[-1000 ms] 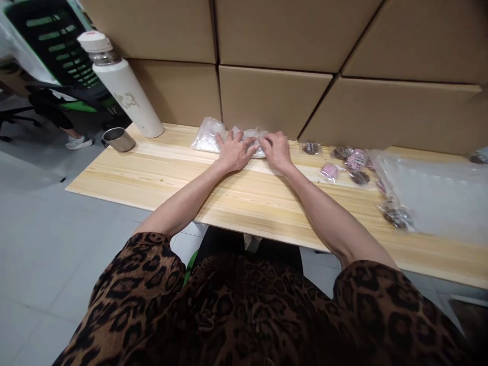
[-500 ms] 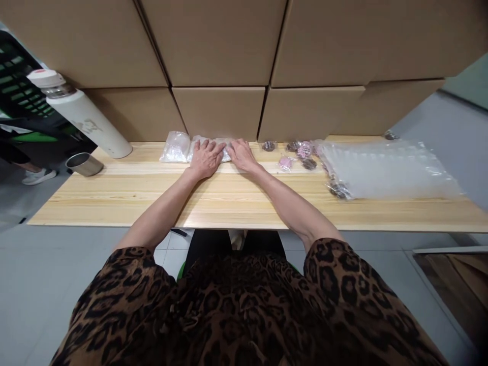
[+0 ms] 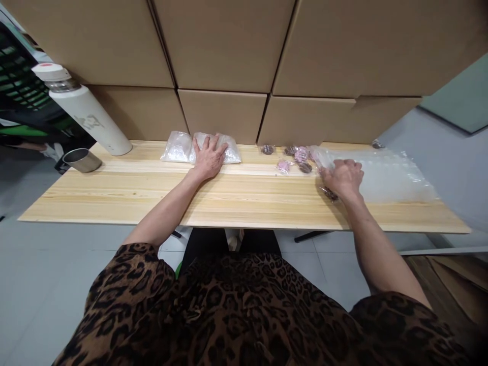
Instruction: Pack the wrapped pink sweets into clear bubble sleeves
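Observation:
My left hand (image 3: 209, 158) lies open with its fingers spread over a flat clear plastic packet (image 3: 233, 153) at the back of the wooden table. Close to its left lies a similar clear packet (image 3: 176, 147). Over on the right, my right hand (image 3: 345, 179) has its fingers curled on the left part of a clear plastic sheet or bag stack (image 3: 396, 178), gripping the plastic. Beside that hand are small wrapped pieces: a pink one (image 3: 283, 165), a pink printed one (image 3: 301, 154) and dark brown ones (image 3: 268, 149). Another dark wrapped piece (image 3: 328, 193) shows below my right thumb.
Stacked cardboard boxes (image 3: 223, 117) form a wall along the back of the table (image 3: 244, 203). At the left end stand a tall white flask (image 3: 91, 119) and a metal cup (image 3: 83, 161). Flattened cardboard (image 3: 450, 279) lies low at the right.
My right hand has left the packet and moved right onto the clear plastic. My left hand remains on the packet. The view has shifted slightly.

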Action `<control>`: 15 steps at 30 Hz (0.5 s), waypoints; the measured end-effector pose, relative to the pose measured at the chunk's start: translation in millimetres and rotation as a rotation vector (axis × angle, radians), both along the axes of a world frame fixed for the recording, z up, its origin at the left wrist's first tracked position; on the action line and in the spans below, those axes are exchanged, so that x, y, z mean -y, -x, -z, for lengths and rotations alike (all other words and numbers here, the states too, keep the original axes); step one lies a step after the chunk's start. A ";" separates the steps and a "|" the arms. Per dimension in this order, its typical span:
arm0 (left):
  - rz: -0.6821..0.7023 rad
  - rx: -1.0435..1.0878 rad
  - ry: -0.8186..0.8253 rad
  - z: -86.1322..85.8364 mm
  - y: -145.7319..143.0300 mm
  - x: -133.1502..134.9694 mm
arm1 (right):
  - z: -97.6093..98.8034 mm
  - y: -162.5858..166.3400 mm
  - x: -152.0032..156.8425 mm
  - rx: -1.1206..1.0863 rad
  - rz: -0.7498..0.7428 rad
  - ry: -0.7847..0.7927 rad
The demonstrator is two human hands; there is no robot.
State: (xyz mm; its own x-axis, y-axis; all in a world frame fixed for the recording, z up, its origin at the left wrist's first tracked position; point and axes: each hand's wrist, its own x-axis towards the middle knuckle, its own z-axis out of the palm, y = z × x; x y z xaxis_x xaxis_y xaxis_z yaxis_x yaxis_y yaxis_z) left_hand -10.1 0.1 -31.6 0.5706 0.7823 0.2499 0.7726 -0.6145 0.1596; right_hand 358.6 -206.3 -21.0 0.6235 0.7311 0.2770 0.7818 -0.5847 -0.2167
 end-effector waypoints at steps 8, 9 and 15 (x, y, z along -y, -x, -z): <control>0.092 0.333 -0.046 -15.1 -0.6 19.2 | -31.5 -4.0 38.0 -0.048 -0.039 -0.276; 0.147 0.401 -0.009 -19.8 -0.9 31.4 | -38.2 8.8 44.5 -0.049 -0.096 -0.355; 0.435 0.818 0.864 -22.6 -13.6 139.1 | -35.6 142.8 57.3 -0.056 -0.697 -0.524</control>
State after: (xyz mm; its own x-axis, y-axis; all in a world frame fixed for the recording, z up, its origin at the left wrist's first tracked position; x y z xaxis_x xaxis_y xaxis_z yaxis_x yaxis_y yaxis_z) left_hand 3.6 -139.0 -9.0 0.7412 0.6536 0.1531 0.0200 -0.2494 0.9682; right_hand 215.8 -263.6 14.6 0.1047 0.7383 0.6663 0.9042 0.2083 -0.3729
